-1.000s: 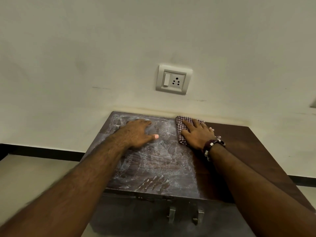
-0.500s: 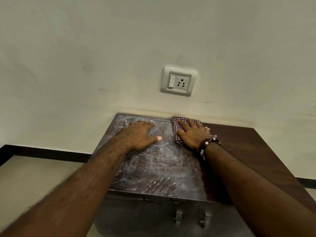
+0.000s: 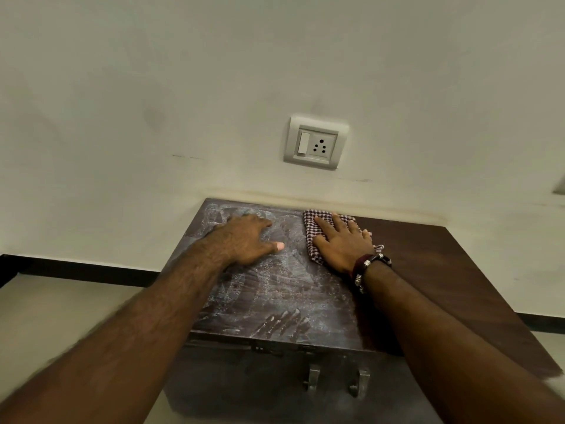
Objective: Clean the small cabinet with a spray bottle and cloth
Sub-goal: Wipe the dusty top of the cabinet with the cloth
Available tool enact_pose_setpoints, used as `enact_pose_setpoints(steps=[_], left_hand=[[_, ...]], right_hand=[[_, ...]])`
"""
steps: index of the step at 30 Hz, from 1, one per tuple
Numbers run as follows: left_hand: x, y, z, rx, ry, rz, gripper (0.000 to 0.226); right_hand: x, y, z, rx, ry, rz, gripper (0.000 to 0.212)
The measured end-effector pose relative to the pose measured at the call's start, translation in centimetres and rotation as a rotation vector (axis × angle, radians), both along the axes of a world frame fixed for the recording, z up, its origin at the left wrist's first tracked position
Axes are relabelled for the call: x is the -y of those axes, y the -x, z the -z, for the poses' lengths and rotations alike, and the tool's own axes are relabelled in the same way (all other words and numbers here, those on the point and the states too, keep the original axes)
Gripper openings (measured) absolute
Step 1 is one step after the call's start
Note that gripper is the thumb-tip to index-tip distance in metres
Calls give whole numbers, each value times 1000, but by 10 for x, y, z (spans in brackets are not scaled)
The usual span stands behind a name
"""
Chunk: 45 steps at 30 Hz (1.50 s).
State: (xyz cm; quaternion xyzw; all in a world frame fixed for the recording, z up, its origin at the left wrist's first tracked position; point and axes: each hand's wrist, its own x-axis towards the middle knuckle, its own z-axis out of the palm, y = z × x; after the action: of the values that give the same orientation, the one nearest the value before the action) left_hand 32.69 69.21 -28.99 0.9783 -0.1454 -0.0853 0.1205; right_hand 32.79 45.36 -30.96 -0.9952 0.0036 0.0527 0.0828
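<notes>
The small dark wooden cabinet (image 3: pixel 284 304) stands against the wall. Its left half is dusty grey with smear marks, and its right half is clean dark brown. My left hand (image 3: pixel 244 240) lies flat on the dusty top near the back left, fingers spread, holding nothing. My right hand (image 3: pixel 342 243), with bracelets at the wrist, presses flat on a red-and-white checked cloth (image 3: pixel 315 221) near the back middle of the top. No spray bottle is in view.
A white switch and socket plate (image 3: pixel 316 142) sits on the wall above the cabinet. Two metal handles (image 3: pixel 336 381) hang on the cabinet's front. A black skirting strip (image 3: pixel 85 270) runs along the wall base above the pale floor.
My right hand and the cloth have slid slightly left along the back of the top. My left hand has stayed flat in the same spot.
</notes>
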Motion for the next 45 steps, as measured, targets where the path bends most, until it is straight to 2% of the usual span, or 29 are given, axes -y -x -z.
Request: enact_pose_setpoints(steps=[11,21,32,36,41,45], left_hand=[[-7,16,-13,-50,-1,55,80],[-17,25,-9,-52,-33,72,83],[-19,39,-15,-68,22,27,79],[-19,43,-15,-58,35,28,79],[-12,52,-5,-2,49,-14,85],[-5,68,1,37,-19,-8,88]], right_hand=[[-7,39,1,9,5,-94,59],[-13,65,0,14,-9,-47,62],[-32,92,-1,37,-29,-8,63],[-28,105,3,40,-43,-65,62],[-34,101,-1,44,-42,3,63],[-28,114,2,40,-49,-51,62]])
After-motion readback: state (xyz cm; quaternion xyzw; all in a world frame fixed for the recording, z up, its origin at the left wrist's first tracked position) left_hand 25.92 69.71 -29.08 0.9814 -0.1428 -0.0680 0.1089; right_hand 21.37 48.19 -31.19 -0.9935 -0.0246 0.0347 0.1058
